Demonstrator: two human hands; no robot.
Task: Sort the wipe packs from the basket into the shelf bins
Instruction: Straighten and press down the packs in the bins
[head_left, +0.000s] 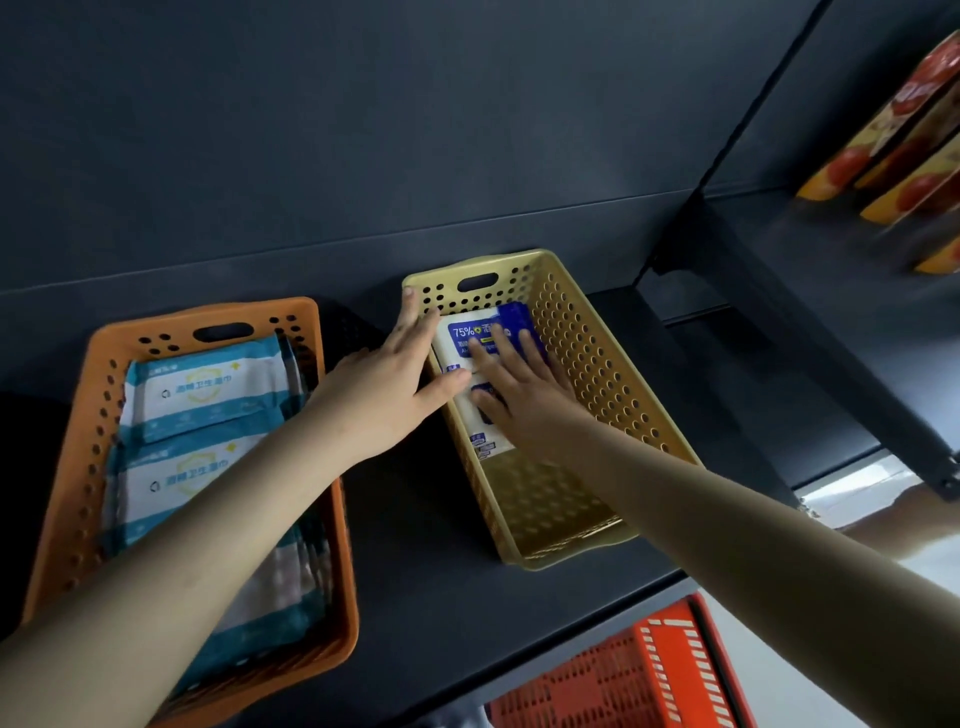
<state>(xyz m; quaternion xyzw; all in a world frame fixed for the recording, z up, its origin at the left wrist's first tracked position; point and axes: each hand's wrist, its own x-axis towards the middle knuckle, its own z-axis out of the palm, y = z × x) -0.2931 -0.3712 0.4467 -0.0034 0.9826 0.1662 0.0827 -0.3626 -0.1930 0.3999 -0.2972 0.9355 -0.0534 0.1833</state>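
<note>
The right hand (524, 395) lies flat, grip spread apart, on the blue-and-white wipe pack (470, 340) inside the yellow bin (582, 353). The left hand (387, 387), grip apart too, touches the bin's near wall.

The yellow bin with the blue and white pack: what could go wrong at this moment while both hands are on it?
1. The right hand presses flat on the blue-and-white wipe pack, which leans on the bin's left wall; it may stay tilted or crease.
2. The left hand pushes the yellow bin at its rim, so the light bin might slide on the shelf.
3. The left forearm crosses above the orange bin and could disturb its teal packs.
</note>
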